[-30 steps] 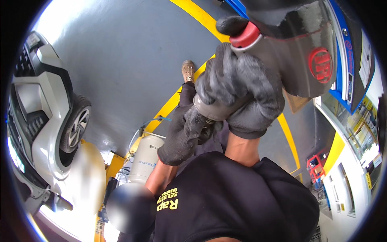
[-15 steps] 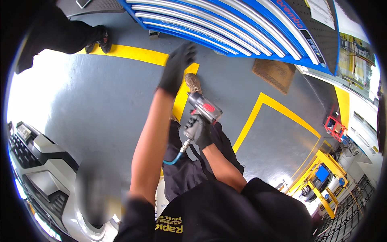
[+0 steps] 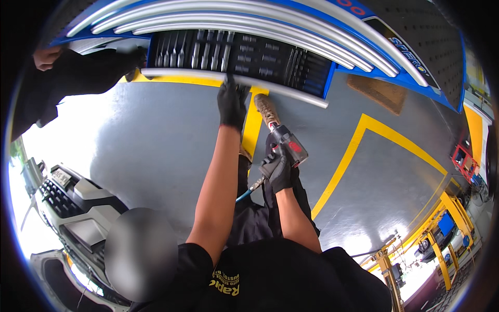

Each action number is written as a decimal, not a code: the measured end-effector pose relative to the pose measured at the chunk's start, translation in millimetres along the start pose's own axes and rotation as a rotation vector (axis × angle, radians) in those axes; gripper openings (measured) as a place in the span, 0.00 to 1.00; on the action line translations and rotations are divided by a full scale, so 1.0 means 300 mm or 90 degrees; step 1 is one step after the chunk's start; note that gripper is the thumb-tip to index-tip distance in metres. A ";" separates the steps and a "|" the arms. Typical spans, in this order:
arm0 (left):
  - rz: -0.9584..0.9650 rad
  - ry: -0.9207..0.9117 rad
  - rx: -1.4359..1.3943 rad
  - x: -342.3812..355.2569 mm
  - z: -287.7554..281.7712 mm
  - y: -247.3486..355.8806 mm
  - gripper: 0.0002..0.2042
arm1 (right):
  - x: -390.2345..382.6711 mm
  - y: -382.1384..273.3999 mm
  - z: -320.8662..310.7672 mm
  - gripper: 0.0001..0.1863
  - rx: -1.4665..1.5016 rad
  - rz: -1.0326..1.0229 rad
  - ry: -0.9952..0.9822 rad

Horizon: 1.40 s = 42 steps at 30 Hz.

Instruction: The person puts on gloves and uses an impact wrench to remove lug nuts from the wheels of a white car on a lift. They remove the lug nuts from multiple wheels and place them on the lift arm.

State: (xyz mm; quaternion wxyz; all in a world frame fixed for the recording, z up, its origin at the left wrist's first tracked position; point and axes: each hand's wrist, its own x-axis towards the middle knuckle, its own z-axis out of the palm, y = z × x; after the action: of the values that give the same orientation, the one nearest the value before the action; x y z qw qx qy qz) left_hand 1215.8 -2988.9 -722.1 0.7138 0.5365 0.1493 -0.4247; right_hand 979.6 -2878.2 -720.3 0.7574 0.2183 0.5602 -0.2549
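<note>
My gloved left hand [image 3: 231, 104] reaches up to the long silver handle bar [image 3: 286, 92] of a pulled-out drawer, its fingers curled at the bar. The drawer's dark insert [image 3: 270, 73] holds several rows of bits and sockets. Lower right, my gloved right hand [image 3: 275, 166] is closed round the handle of a black and grey impact wrench [image 3: 290, 143] with a red emblem. A blue air hose [image 3: 244, 194] runs from the wrench's base down behind my left forearm.
A blue tool chest [image 3: 400, 79] stands ahead, a brown mat [image 3: 377, 91] beside it. Another person's dark-clad legs [image 3: 78, 75] and hand [image 3: 47, 58] are upper left. A silver car [image 3: 83, 229] stands lower left, a yellow lift [image 3: 444, 239] lower right. Yellow lines [image 3: 338, 161] mark the floor.
My left hand has left the wrench and moved forward to the tool chest, where a drawer now stands open. My right hand still holds the wrench, shifted slightly right since half a second ago.
</note>
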 end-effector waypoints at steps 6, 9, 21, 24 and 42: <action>-0.037 0.124 0.275 -0.305 -0.304 0.025 0.17 | -0.063 0.007 0.151 0.16 -0.109 -0.140 -0.066; -0.084 0.162 0.358 -0.406 -0.380 0.014 0.18 | 0.099 0.017 -0.108 0.18 0.024 0.016 -0.175; 0.258 -0.102 0.804 -0.415 0.017 0.077 0.10 | 0.211 0.023 -0.084 0.29 0.431 0.050 -0.400; 0.439 -0.237 0.815 -0.295 0.340 0.033 0.14 | 0.194 0.046 -0.053 0.28 -0.216 -0.326 -0.253; 0.163 -0.581 0.837 0.048 0.459 0.007 0.16 | 0.095 -0.006 0.065 0.29 0.205 -0.133 -0.146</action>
State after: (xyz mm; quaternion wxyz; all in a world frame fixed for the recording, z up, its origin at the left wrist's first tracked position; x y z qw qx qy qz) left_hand 1192.4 -3118.2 -678.0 0.2864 0.6328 -0.4995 -0.5178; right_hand 999.8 -2895.7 -742.4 0.7409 0.2468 0.4420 -0.4414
